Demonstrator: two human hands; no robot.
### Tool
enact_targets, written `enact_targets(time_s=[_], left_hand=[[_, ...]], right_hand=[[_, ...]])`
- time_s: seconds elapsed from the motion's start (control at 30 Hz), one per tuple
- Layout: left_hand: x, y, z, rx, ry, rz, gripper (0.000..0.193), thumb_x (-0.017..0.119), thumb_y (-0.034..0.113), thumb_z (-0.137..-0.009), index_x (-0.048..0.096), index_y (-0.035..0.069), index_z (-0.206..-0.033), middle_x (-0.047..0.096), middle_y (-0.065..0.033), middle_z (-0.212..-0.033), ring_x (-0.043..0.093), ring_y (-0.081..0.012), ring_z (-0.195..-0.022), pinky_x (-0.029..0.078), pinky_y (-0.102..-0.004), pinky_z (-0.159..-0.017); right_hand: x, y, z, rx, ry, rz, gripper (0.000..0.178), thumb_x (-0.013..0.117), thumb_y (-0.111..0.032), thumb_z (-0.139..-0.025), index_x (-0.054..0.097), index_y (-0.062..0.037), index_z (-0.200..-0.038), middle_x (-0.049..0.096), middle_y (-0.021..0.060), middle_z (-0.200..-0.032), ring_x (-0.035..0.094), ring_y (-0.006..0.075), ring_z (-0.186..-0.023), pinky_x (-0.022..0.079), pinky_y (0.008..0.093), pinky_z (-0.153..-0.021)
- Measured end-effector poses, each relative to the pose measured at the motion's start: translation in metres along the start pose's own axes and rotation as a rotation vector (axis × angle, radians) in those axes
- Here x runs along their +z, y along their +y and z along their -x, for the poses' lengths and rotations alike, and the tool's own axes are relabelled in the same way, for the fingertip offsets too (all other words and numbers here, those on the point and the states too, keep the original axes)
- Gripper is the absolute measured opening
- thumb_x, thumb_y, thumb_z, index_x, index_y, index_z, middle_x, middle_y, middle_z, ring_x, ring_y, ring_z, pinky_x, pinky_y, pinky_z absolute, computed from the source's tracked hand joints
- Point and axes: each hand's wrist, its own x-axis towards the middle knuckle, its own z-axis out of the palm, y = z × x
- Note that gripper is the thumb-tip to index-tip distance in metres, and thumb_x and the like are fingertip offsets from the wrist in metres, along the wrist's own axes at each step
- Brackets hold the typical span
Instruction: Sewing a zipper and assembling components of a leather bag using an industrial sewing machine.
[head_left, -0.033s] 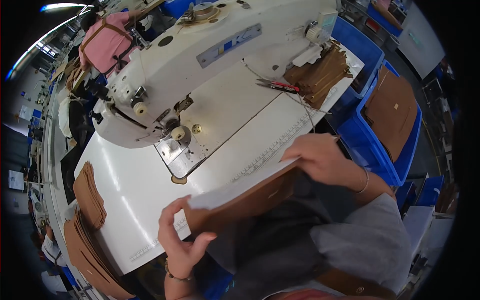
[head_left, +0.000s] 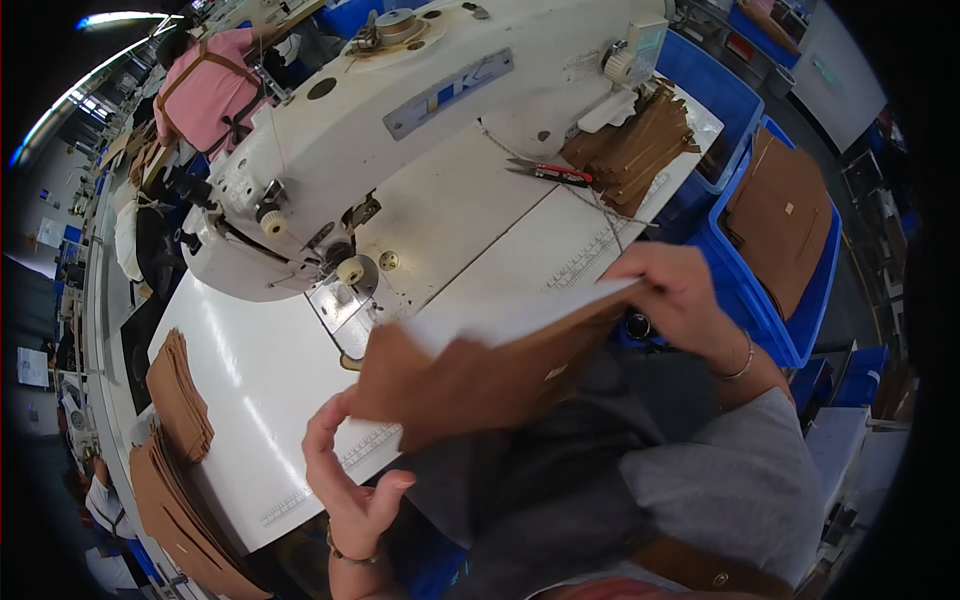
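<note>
The right hand [head_left: 672, 290] pinches the far end of a brown panel [head_left: 470, 385], its fingers [head_left: 640, 262] curled over a white sheet [head_left: 520, 318] that lies along the panel's top edge. The left hand [head_left: 350, 475] meets the near end of the panel: thumb and forefinger spread apart, the forefinger up against the panel's lower corner, the other fingers loosely bent and gripping nothing firmly. The panel hangs tilted above the person's lap, its upper part over the front edge of the white table [head_left: 270, 370], just short of the sewing machine [head_left: 400, 130].

Bare tabletop lies to the left of the panel, between the machine's needle plate [head_left: 335, 305] and the table's near edge. Two stacks of brown pieces [head_left: 180, 395] sit off the table's left end, another pile [head_left: 635, 150] at its far right corner, with one pair of red-handled snips [head_left: 550, 172] beside it. Two blue bins [head_left: 770, 300] stand to the right; the nearer one holds more brown panels [head_left: 780, 220].
</note>
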Motion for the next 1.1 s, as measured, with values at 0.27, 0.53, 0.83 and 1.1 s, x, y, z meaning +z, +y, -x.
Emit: enact_targets(time_s=[0.27, 0.53, 0.83, 1.1], left_hand=[[-0.010, -0.038, -0.028, -0.152, -0.126, -0.427, 0.059, 0.077, 0.007, -0.089, 0.057, 0.002, -0.144, 0.059, -0.0191, -0.147, 0.056, -0.0353, -0.137, 0.043, -0.0422, -0.115], [0.012, -0.097, -0.081, 0.016, -0.116, -0.675, 0.058, 0.076, 0.031, -0.095, 0.059, 0.000, -0.141, 0.060, -0.0213, -0.140, 0.058, -0.0367, -0.128, 0.048, -0.0435, -0.106], [0.027, -0.091, -0.064, 0.115, -0.214, -0.962, 0.057, 0.069, 0.049, -0.096, 0.066, 0.012, -0.139, 0.062, -0.0086, -0.144, 0.053, -0.0352, -0.141, 0.043, -0.0554, -0.112], [0.026, -0.090, -0.054, 0.083, -0.170, -0.906, 0.054, 0.070, 0.043, -0.096, 0.065, 0.012, -0.141, 0.062, -0.0098, -0.147, 0.057, -0.0348, -0.137, 0.044, -0.0517, -0.112]], right_hand=[[-0.284, 0.173, 0.142, 0.497, 1.046, 0.109, 0.046, 0.066, -0.026, -0.105, 0.063, 0.0053, -0.138, 0.067, 0.0124, -0.136, 0.062, 0.0202, -0.124, 0.047, 0.0322, -0.108], [-0.326, 0.292, 0.187, 0.701, 0.798, 1.078, 0.064, 0.061, -0.039, -0.106, 0.051, 0.0081, -0.148, 0.054, 0.0250, -0.152, 0.055, 0.0390, -0.138, 0.042, 0.0432, -0.116], [-0.061, 0.077, -0.034, -0.321, 0.415, 0.707, 0.034, 0.068, -0.007, -0.100, 0.064, 0.0015, -0.133, 0.065, 0.0188, -0.136, 0.061, 0.0340, -0.128, 0.044, 0.0462, -0.115], [0.131, -0.049, -0.109, -0.708, 0.158, 0.377, 0.068, 0.078, -0.033, -0.085, 0.060, -0.0063, -0.145, 0.053, 0.0157, -0.157, 0.046, 0.0359, -0.148, 0.027, 0.0555, -0.124]])
